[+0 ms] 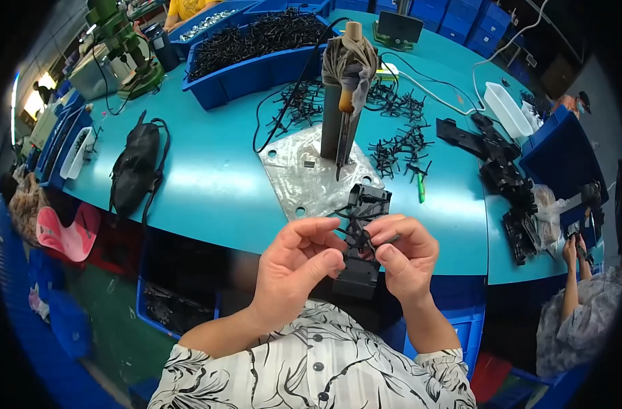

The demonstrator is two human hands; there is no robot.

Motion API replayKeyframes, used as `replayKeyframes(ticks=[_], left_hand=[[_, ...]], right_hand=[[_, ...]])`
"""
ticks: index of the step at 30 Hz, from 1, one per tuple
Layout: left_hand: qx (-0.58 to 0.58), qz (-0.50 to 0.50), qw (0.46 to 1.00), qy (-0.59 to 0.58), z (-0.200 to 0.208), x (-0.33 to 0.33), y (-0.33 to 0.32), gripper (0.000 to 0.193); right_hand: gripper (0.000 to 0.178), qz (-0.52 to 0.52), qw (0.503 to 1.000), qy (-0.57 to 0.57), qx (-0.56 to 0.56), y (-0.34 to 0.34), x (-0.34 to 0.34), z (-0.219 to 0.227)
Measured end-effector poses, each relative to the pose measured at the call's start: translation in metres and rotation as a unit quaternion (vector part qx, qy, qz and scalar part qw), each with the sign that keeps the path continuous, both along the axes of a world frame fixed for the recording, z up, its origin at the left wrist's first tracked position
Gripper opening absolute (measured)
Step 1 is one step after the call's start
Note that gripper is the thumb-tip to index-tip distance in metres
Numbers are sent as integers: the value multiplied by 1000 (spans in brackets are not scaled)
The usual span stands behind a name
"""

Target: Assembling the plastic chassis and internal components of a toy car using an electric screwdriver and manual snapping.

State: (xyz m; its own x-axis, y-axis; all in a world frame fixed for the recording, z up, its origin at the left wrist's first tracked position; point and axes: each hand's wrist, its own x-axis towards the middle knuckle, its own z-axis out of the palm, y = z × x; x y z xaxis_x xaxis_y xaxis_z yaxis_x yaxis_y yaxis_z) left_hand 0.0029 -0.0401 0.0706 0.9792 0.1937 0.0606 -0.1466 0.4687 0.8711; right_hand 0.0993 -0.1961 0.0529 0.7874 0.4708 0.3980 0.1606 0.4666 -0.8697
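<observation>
A long black plastic housing (357, 274) with small black branching pieces in its middle sits across the table's front edge, between my hands. My right hand (408, 258) pinches a thin black plastic piece (393, 239) between thumb and fingers, right over the housing. My left hand (299, 258) is at the housing's left side, fingers curled, with a gap between thumb and forefinger. Its fingertips are close to the small pieces; whether they touch is hard to tell. Behind the housing, a soldering-iron-like tool with a wooden handle (347, 101) hangs tip down against an upright post (331, 126).
The post stands on a metal plate (290, 178). Small black branching parts (399, 151) lie loose behind it, near a green pen-like tool (421, 188). A blue bin (219, 85) holds many more. A black bag (137, 167) lies left; a co-worker's hands (575, 255) work at right.
</observation>
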Motion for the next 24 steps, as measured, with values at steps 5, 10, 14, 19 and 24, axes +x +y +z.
replayKeyframes(ticks=[5, 10, 14, 19, 24], left_hand=[[33, 33, 998, 49, 3, 0, -1, 27], [15, 73, 995, 58, -4, 11, -7, 15], [16, 92, 991, 92, -9, 13, -6, 10], [16, 87, 990, 107, -21, 8, 1, 10], [-16, 52, 991, 118, -29, 4, -2, 12]], right_hand=[[12, 41, 997, 66, -11, 1, -7, 3], [16, -28, 984, -149, -89, 4, -7, 0], [15, -107, 980, -165, -41, 6, -8, -8], [7, -283, 953, -105, -5, -10, 17, -5], [9, -317, 941, 81, -85, -59, 73, -40]])
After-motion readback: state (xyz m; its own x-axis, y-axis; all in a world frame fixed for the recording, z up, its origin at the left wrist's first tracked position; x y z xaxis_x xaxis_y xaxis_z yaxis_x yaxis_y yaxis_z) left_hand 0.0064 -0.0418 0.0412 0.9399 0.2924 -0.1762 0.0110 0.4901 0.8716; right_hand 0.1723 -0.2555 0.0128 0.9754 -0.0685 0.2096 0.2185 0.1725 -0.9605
